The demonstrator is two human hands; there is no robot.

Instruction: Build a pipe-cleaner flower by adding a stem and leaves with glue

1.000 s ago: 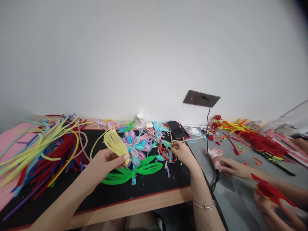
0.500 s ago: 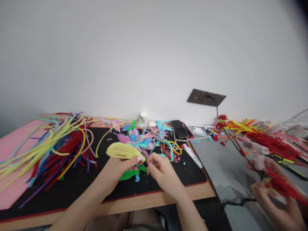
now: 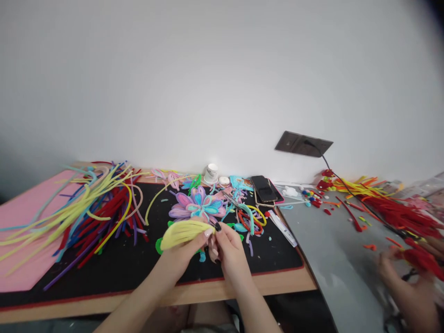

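My left hand (image 3: 182, 256) holds a yellow pipe-cleaner petal (image 3: 180, 231) by its base, the petal pointing left over the black mat (image 3: 114, 266). My right hand (image 3: 225, 247) pinches the same base from the right, fingertips touching the left hand's. Just behind lies a pink, purple and blue pipe-cleaner flower (image 3: 197, 206) with green leaves (image 3: 158, 245) partly hidden under my hands.
A big heap of loose coloured pipe cleaners (image 3: 79, 210) covers the mat's left. Scissors and cut scraps (image 3: 244, 215), two phones (image 3: 265, 188) and a small cup (image 3: 211, 173) lie behind. On the right grey table another person's hands (image 3: 409, 277) work red pipe cleaners (image 3: 398, 212).
My right hand left the scissors area and came to the petal's base. The petal dropped from upright to lying sideways. The other person's hands moved right, away from the glue gun.
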